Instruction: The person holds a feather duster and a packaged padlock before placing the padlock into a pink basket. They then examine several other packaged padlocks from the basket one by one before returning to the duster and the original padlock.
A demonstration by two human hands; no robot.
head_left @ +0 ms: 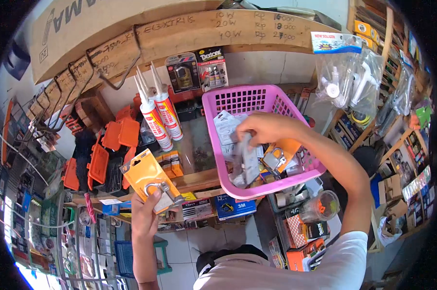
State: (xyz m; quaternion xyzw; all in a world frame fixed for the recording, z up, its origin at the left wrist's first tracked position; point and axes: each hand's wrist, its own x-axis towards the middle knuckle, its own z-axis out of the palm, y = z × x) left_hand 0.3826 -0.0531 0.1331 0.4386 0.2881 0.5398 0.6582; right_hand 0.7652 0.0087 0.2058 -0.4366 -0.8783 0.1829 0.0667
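My left hand [145,211] grips a carded padlock [148,176], orange with a silver shackle under clear plastic, in front of the shelf. Over the pink basket [250,192], my right hand [266,128] has its fingers closed on a grey-and-clear blister pack [250,163], partly blurred. Another orange padlock card [280,157] lies in the basket just right of that pack. White printed packs [225,126] lean against the basket's left wall. Other packaged goods at the bottom are partly hidden by my right hand and forearm.
Two sealant tubes [159,121] stand left of the basket, near orange plastic cases [100,162]. Metal hooks [119,63] jut from the wooden beam above. Bagged taps [346,79] hang at right. A clear plastic jar [322,205] and boxes sit below the basket.
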